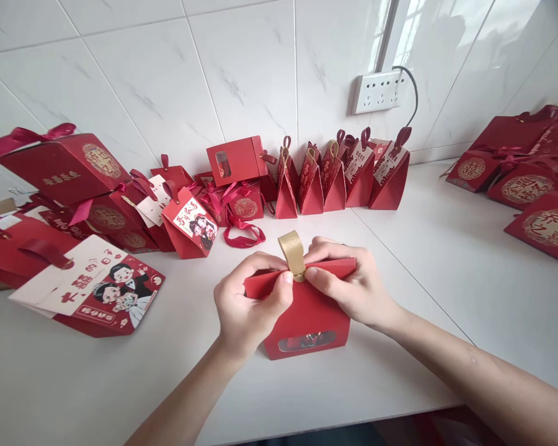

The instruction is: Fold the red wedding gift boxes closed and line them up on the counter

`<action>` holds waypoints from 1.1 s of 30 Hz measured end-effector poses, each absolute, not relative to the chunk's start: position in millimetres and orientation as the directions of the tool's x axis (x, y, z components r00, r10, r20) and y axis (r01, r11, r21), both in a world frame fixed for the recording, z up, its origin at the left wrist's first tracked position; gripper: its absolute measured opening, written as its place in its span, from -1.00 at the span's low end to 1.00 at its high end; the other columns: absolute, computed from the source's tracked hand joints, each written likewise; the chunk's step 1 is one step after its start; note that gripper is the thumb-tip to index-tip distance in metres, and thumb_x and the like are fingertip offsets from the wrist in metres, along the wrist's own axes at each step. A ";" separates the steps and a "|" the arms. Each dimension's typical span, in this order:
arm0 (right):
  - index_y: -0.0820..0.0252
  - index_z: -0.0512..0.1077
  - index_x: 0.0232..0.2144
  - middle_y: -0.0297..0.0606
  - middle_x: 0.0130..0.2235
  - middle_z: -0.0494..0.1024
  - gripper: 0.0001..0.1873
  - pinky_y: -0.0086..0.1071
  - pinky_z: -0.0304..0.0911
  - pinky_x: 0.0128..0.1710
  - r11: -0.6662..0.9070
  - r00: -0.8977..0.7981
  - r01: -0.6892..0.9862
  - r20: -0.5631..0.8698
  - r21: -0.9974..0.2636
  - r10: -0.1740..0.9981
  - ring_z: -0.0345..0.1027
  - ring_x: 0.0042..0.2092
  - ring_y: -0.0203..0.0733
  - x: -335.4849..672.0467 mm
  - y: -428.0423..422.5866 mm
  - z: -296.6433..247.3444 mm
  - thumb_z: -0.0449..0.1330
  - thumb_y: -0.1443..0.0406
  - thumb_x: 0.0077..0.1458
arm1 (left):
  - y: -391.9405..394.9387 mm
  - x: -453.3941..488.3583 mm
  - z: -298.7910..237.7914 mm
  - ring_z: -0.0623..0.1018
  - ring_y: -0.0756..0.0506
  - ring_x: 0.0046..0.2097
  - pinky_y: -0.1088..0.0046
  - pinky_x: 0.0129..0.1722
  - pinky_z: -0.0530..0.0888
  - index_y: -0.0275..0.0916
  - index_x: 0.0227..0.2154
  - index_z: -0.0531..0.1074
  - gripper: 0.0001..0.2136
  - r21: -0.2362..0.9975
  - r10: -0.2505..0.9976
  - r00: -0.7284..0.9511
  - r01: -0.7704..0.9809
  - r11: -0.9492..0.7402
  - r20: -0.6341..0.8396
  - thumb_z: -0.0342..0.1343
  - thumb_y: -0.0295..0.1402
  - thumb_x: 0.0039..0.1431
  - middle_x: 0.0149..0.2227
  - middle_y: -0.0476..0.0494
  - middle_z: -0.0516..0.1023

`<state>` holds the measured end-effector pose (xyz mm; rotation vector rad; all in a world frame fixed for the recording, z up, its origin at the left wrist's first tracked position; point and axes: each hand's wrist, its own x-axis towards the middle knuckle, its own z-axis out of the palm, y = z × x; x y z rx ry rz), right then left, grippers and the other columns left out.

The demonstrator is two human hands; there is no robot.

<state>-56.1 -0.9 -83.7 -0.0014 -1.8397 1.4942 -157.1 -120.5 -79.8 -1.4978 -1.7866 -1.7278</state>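
A small red gift box [307,322] with a clear window low on its front stands on the white counter [423,322] right before me. A gold ribbon loop [292,253] rises from the middle of its closed top. My left hand [248,297] pinches the top edge left of the ribbon. My right hand [348,279] pinches the same top edge to the right of it. Both hands are closed on the box.
A row of folded red boxes [339,173] with ribbons lines the tiled wall. More red boxes and a printed card [97,291] are piled at the left. Larger red bags [521,173] lie at the right. A wall socket [376,91] sits above.
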 end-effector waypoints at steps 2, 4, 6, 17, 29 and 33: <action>0.15 0.54 -0.48 -0.36 -0.49 0.38 -0.85 -0.48 0.21 -0.54 0.324 -0.709 -0.446 0.550 -0.834 0.441 0.24 -0.49 -0.38 -56.3 -1.0 -84.1 0.16 0.36 0.02 | -120.2 -157.2 -80.3 0.52 0.05 -0.49 0.62 -0.49 0.49 -0.19 -0.47 0.44 -0.93 0.612 0.489 -0.453 0.755 -0.234 0.746 0.15 -0.49 0.06 -0.51 0.09 0.54; 0.14 0.53 -0.49 -0.36 -0.49 0.38 -0.85 -0.46 0.22 -0.53 0.338 -0.695 -0.452 0.563 -0.826 0.447 0.24 -0.49 -0.37 -56.4 -1.3 -84.8 0.16 0.37 0.01 | -120.3 -157.7 -81.0 0.52 0.05 -0.48 0.62 -0.49 0.49 -0.19 -0.46 0.44 -0.93 0.616 0.493 -0.450 0.748 -0.248 0.745 0.15 -0.49 0.07 -0.51 0.09 0.54; 0.14 0.53 -0.50 -0.35 -0.49 0.39 -0.85 -0.44 0.23 -0.52 0.355 -0.681 -0.456 0.577 -0.816 0.450 0.24 -0.49 -0.36 -56.5 -1.6 -85.7 0.15 0.38 -0.01 | -120.7 -158.4 -81.5 0.52 0.04 -0.49 0.61 -0.49 0.49 -0.19 -0.45 0.45 -0.94 0.623 0.503 -0.448 0.740 -0.255 0.739 0.15 -0.48 0.07 -0.51 0.08 0.54; 0.14 0.51 -0.48 -0.37 -0.48 0.39 -0.84 -0.45 0.22 -0.50 0.397 -0.658 -0.480 0.621 -0.782 0.427 0.24 -0.49 -0.37 -55.8 -2.1 -86.2 0.14 0.42 -0.02 | -120.9 -158.7 -79.6 0.51 0.03 -0.51 0.60 -0.55 0.47 -0.20 -0.50 0.46 -0.94 0.708 0.580 -0.478 0.654 -0.267 0.660 0.16 -0.45 0.04 -0.54 0.06 0.53; 0.20 0.40 -0.21 -0.17 -0.21 0.55 -0.69 -0.28 0.38 -0.28 0.475 -0.862 -0.372 0.486 -0.797 0.142 0.45 -0.24 -0.11 -64.9 37.2 -120.8 0.16 0.10 0.09 | -114.0 -190.9 -100.9 0.52 -0.04 -0.38 0.51 -0.45 0.50 -0.23 -0.34 0.41 -0.72 0.889 0.577 -0.678 0.373 -0.264 0.456 0.09 -0.08 0.16 -0.39 -0.08 0.50; 0.24 0.42 -0.29 -0.17 -0.28 0.56 -0.55 -0.28 0.36 -0.26 0.219 -0.828 -0.119 0.219 -0.968 0.517 0.45 -0.25 -0.10 -68.7 37.9 -117.3 0.09 -0.05 0.13 | -108.6 -206.9 -122.5 0.54 -0.18 -0.08 0.32 -0.21 0.54 -0.18 0.02 0.28 -0.52 0.918 0.646 -0.653 0.270 -0.289 0.395 -0.03 0.03 0.17 -0.05 -0.24 0.48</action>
